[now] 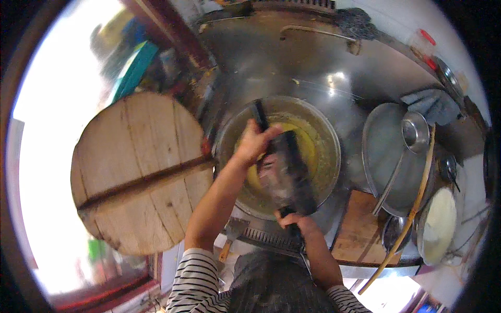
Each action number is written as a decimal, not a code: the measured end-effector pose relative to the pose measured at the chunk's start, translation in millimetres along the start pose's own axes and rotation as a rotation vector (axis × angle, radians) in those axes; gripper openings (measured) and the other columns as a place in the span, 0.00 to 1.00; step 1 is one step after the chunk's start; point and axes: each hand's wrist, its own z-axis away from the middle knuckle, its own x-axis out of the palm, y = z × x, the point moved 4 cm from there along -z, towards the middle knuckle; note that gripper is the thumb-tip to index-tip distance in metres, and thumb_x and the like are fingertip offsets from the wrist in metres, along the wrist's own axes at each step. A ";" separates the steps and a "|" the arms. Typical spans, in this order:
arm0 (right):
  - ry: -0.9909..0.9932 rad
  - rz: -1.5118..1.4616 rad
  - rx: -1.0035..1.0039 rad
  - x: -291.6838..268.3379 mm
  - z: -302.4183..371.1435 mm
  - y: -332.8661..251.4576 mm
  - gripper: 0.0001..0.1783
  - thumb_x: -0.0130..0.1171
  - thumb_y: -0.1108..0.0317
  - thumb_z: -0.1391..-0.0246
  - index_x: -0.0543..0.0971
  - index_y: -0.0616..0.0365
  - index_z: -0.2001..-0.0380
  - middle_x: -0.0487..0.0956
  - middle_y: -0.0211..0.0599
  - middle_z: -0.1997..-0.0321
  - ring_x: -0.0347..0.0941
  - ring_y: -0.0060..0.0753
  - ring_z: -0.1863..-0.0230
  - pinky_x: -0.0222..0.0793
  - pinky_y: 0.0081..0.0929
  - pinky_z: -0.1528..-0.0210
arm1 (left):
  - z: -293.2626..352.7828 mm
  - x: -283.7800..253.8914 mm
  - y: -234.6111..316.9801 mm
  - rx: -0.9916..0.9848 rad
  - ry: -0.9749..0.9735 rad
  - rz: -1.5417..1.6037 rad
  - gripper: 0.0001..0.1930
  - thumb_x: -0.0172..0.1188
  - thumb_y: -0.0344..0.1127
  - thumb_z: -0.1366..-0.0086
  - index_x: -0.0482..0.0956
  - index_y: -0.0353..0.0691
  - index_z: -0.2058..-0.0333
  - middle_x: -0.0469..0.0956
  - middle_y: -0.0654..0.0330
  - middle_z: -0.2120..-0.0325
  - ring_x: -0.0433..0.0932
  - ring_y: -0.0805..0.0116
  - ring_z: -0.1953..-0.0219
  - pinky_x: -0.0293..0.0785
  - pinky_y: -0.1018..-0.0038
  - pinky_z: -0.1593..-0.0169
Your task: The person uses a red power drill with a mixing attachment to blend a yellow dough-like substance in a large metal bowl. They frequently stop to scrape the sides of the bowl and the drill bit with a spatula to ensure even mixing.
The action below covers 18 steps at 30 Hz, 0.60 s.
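A: What are the hands doing right now?

B: Both are working a wide, dark flat tool (288, 175) over the big metal wok (326, 151). The left hand (254, 142) is wrapping its grip around the tool's far handle, fingers closed on it, above the middle of the wok. The right hand (296, 223) is closing its grip on the near handle, just at the wok's near rim.

A: And the tool itself?

B: It is slanting between the two hands, its broad blade blurred, hanging over the yellow liquid (307, 148) that is pooling at the bottom of the wok. I cannot tell whether the blade is touching the liquid.

A: What is lying around it?

B: To the left, a round wooden lid (135, 172) with a bar across it is leaning beside the wok, nearly touching its rim. To the right, a round metal tray (383, 156) is sitting with a ladle (415, 131) resting in it, and a long wooden stick (412, 208) is crossing its edge. A grey cloth (433, 104) is lying behind the tray.

A: Anything nearer the person?

B: A pale round dish (437, 224) is sitting at the lower right, past a wooden board (360, 227) on the tabletop. A small scraper (232, 232) is lying below the wok, by the striped sleeve (195, 276).
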 end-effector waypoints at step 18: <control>0.255 0.137 -0.018 -10.5 20.4 -51.7 0.06 0.57 0.70 0.69 0.73 0.60 0.83 0.72 0.32 0.83 0.68 0.25 0.79 0.61 0.22 0.76 | -77.4 67.2 14.7 0.139 -0.093 -0.353 0.08 0.58 0.33 0.49 0.72 0.32 0.76 0.75 0.59 0.82 0.74 0.68 0.80 0.69 0.71 0.78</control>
